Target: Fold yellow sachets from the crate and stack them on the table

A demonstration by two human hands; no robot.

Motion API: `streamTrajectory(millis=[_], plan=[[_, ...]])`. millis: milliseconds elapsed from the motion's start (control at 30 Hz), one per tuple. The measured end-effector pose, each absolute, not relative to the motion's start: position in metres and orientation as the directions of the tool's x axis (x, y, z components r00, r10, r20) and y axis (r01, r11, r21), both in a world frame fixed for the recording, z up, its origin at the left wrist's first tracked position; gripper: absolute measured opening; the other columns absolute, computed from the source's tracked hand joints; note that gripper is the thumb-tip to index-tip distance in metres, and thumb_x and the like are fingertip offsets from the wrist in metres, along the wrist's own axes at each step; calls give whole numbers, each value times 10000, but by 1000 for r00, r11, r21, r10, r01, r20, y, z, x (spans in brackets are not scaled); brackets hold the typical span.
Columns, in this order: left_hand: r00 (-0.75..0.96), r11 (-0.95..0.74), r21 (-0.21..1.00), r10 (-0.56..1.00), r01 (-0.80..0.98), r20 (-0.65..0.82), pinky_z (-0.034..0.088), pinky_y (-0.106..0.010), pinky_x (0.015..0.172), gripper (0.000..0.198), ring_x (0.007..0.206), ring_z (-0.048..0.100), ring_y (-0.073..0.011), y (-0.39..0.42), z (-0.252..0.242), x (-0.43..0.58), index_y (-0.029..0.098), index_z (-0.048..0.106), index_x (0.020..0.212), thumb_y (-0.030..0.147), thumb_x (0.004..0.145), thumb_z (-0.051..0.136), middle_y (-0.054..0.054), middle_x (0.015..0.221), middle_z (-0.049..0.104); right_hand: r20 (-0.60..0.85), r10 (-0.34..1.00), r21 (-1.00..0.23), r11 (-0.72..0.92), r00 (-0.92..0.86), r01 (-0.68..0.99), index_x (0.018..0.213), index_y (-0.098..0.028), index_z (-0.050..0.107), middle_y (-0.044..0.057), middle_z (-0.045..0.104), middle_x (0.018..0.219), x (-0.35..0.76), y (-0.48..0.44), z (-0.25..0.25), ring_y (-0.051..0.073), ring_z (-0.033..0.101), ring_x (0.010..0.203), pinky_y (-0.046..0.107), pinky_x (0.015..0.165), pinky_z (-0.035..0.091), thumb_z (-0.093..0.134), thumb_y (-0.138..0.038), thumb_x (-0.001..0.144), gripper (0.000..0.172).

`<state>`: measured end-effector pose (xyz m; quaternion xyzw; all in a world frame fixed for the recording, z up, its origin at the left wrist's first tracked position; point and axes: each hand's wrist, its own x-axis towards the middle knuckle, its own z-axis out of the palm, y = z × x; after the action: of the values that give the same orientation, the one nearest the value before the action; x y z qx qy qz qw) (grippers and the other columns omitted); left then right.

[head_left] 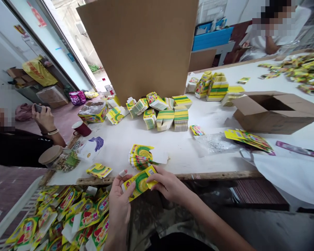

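Between my two hands, just off the table's front edge, is a yellow and green printed carton (pixel 140 182). My left hand (pixel 121 193) grips its left end, thumb across the printed face; a white wrap covers one fingertip. At the carton's right end, my right hand (pixel 163 183) pinches it near a folded flap. Right behind on the table lies a fanned stack of similar flat cartons (pixel 140 157). Left of it sits another small yellow carton pile (pixel 98 170). Below my left hand, a heap of yellow cartons (pixel 86 216) with white flaps fills a container.
Bundled carton stacks (pixel 165 116) stand before a tall cardboard sheet (pixel 146 45). An open brown box (pixel 272 115), a clear plastic bag (pixel 214 143) and flat cartons (pixel 251 140) lie right. A lidded jar (pixel 60 160) and red mug (pixel 82 129) stand left. Two other people are nearby.
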<state>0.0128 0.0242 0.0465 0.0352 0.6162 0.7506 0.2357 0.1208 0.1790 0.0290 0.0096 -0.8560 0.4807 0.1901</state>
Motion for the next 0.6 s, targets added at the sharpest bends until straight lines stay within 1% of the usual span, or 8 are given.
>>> streamTrajectory(millis=[67,167,233,367,433,500,600], plan=[[-886,-127,943,400,-307,-235,507,-224,751,648,860,585,-133,22,45,13,224,532,1150,297,587,845,-5,997,582,320,147,-813,550,-936,-191,1070,-200,628,122,520,1270,121,179,31,220,553,1122,347,928,472,557,-162,874,212],[-881,-136,938,408,-318,-239,504,-225,759,635,874,588,-135,20,46,15,227,538,1144,311,593,842,-4,1003,584,348,157,-804,557,-924,-208,1166,-214,565,132,439,1365,120,176,32,223,486,1219,367,984,438,520,-183,900,271],[-888,-148,941,402,-304,-224,500,-225,767,622,882,587,-135,19,46,16,228,547,1138,304,595,840,-3,997,588,359,167,-800,561,-918,-211,1184,-206,548,143,421,1369,120,174,33,227,467,1234,373,995,428,500,-193,911,277],[-900,-149,947,381,-285,-211,505,-249,759,637,855,601,-146,19,45,15,235,548,1135,285,573,844,3,970,595,298,115,-804,565,-948,-184,1088,-208,600,110,513,1207,122,175,34,208,536,1076,351,926,460,511,-178,896,214],[-905,-126,952,366,-279,-216,510,-256,752,649,848,602,-153,19,44,15,220,552,1124,296,553,851,-4,958,598,276,94,-806,565,-956,-177,1074,-219,607,93,528,1159,123,178,34,202,543,1030,351,908,466,524,-171,884,213],[-909,-119,954,356,-275,-217,511,-251,748,656,839,601,-151,19,44,15,205,559,1117,310,542,857,-9,947,600,286,111,-813,555,-952,-179,1089,-223,601,97,512,1202,123,179,32,209,529,1077,360,934,454,522,-171,883,226],[-900,-120,947,364,-300,-239,520,-252,743,656,842,608,-165,17,46,17,206,584,1103,345,528,868,-11,952,612,334,190,-827,529,-923,-191,1138,-230,585,105,447,1330,122,174,30,214,474,1211,359,1010,410,513,-192,891,259]])
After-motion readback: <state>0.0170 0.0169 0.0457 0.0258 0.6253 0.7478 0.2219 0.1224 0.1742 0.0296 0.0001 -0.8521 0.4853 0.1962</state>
